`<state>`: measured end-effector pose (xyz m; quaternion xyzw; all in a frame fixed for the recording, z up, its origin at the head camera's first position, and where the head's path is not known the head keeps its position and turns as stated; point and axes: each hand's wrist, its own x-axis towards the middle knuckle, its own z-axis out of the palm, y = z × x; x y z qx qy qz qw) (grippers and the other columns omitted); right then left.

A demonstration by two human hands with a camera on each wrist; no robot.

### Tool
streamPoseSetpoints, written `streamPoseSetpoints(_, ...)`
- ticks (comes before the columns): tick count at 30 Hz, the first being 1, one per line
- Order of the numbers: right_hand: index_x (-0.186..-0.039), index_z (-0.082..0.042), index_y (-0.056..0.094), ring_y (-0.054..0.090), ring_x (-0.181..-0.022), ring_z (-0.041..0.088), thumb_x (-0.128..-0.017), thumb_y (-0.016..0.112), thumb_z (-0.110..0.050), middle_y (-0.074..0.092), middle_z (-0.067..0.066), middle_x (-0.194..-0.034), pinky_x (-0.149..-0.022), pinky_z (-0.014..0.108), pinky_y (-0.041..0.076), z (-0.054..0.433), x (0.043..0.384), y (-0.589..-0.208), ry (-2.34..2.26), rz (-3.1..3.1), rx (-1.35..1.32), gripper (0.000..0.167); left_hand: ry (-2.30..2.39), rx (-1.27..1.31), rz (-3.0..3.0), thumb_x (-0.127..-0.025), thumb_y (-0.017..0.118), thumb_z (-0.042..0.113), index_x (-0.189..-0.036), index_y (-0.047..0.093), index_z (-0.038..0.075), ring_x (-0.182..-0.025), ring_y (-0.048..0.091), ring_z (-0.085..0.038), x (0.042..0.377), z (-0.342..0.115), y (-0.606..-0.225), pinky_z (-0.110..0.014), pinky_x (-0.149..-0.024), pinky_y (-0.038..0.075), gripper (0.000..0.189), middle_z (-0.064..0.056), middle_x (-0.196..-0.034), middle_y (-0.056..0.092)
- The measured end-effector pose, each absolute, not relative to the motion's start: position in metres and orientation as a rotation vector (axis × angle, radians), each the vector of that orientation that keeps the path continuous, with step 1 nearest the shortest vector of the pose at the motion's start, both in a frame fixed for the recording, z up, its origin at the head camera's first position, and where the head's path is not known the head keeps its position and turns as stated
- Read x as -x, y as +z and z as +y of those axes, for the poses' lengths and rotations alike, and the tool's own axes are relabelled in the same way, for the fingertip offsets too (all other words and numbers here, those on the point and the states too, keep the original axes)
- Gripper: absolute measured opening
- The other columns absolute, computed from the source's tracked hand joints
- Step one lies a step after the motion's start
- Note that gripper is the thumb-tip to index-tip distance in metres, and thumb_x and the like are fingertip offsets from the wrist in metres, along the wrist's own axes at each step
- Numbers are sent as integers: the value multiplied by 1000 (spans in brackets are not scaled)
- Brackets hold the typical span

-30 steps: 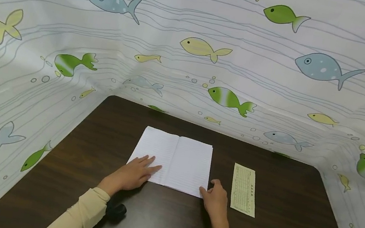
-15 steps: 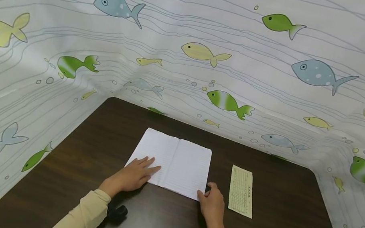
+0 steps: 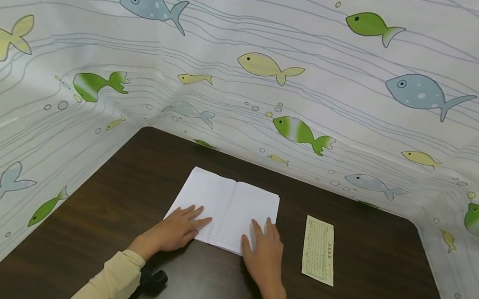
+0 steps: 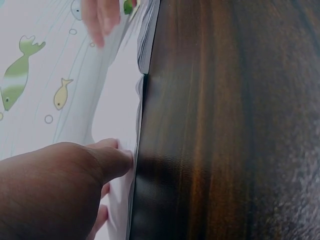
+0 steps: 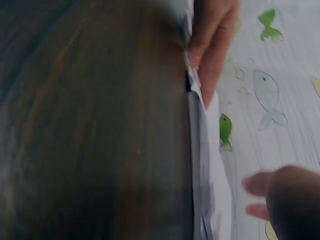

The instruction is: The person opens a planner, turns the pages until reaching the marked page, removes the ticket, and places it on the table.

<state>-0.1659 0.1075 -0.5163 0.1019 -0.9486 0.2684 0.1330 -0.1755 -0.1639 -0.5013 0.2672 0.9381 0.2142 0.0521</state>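
An open notebook [image 3: 249, 213] with white lined pages lies on the dark wooden table. My left hand [image 3: 176, 228] rests spread on the lower part of its left page, the thumb pointing towards the centre fold. Over the lower right page is my right hand [image 3: 263, 255], fingers extended and pointing away from me. The right wrist view shows the fingers of that hand [image 5: 290, 197] raised above the page, holding nothing. In the left wrist view, the left thumb [image 4: 117, 162] lies by the notebook's near edge.
A pale yellow printed slip of paper [image 3: 320, 250] lies to the right of the notebook. White sheeting [image 3: 239, 96] printed with fish encloses the far side and both sides of the table [image 3: 366, 278]. Black straps with small devices [image 3: 153, 281] are on both wrists.
My right hand has left the notebook's lower right corner and moved left over the right page, its fingers straightening. The left hand stays in place on the left page.
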Motion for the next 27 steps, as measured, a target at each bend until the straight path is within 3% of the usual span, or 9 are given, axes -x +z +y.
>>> streamPoseSetpoints(7,-145,-10,61,26,-148,58,-102,62,-36,33,36,-159,-114,77,21,103,165,-528,748,-2897,-371,50,633,-822,2856,-107,54,13,-152,52,7,-147,36,-48,177,-162,-505,-68,-116,28,45,-26,-159,41)
streamPoseSetpoints(13,-143,-9,62,26,-147,58,-101,63,-32,32,41,-156,-116,73,22,106,168,-531,753,-2899,-374,48,650,-742,2862,-104,60,12,-150,53,3,-146,37,-47,176,-165,-500,-67,-117,29,47,-27,-158,42)
streamPoseSetpoints(24,-141,0,61,19,-149,60,-100,66,-26,25,47,-155,-117,68,25,113,168,-530,930,-2906,-323,49,995,-53,2833,-105,57,22,-141,53,-12,-134,47,-55,177,-179,-474,-66,-107,40,50,-39,-143,48)
streamPoseSetpoints(27,-142,1,60,17,-150,59,-99,67,-25,22,46,-157,-117,69,24,115,168,-531,997,-2902,-296,50,1131,66,2753,-106,54,28,-142,50,-12,-133,48,-54,183,-185,-467,-65,-104,44,54,-38,-143,49)
